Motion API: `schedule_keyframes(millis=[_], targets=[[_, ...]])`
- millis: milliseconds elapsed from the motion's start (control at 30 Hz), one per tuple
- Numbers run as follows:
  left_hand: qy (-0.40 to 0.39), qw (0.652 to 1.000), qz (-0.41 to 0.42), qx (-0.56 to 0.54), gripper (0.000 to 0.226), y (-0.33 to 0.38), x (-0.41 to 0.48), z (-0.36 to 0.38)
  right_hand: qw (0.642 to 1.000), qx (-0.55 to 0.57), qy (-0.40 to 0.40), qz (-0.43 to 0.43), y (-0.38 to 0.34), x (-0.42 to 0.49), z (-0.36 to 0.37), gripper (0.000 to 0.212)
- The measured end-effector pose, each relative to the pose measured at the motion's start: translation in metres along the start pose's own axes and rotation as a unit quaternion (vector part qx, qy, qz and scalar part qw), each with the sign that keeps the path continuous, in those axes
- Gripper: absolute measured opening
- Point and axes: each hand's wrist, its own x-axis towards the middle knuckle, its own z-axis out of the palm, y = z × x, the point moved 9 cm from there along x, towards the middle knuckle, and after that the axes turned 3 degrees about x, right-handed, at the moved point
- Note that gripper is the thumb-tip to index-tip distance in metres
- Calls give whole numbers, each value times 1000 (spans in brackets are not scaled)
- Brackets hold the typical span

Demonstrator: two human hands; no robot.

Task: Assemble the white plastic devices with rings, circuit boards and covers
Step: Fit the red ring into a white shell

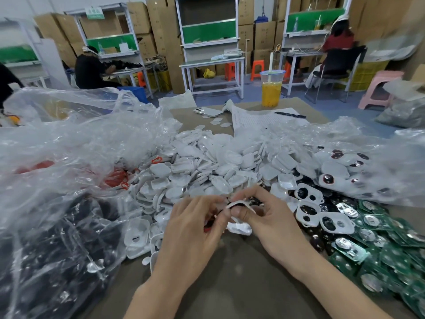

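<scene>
On the brown bench [230,279], near the front edge, the left hand [193,229] and right hand [264,217] meet, each grip pinching the same white plastic shell [234,203]. Green circuit boards [391,245] lie to the right, a heap of white covers [207,162] behind, and a yellow drink [271,90] farthest back

A cup [271,88] of yellow drink is standing at the worktop's [248,272] far edge. A phone [208,111] is lying face down to its left, and a pen [290,115] is resting on a printed sheet [257,119]. Beyond, a person in black [88,70] and a person in red [339,40] are sitting among stacked boxes [161,31], near a pink stool [379,88].
</scene>
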Motion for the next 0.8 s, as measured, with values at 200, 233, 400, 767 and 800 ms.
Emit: schedule_keyframes(millis=[200,233,400,767,800], targets=[[18,985,-28,170,28,-15,-42,-23,997,-75,13,-6,0,-7,0,25],[2,979,-45,197,33,-22,-48,-22,998,-55,36,2,0,-6,-10,24],[-9,964,-101,245,31,-36,-62,-37,977,171,116,62,9,-2,-48,28],[-53,926,-145,344,35,-47,-44,-30,979,160,112,51,10,-2,-48,20],[-35,928,-133,347,33,-45,-43,-29,980,157,108,49,10,-1,-47,18]])
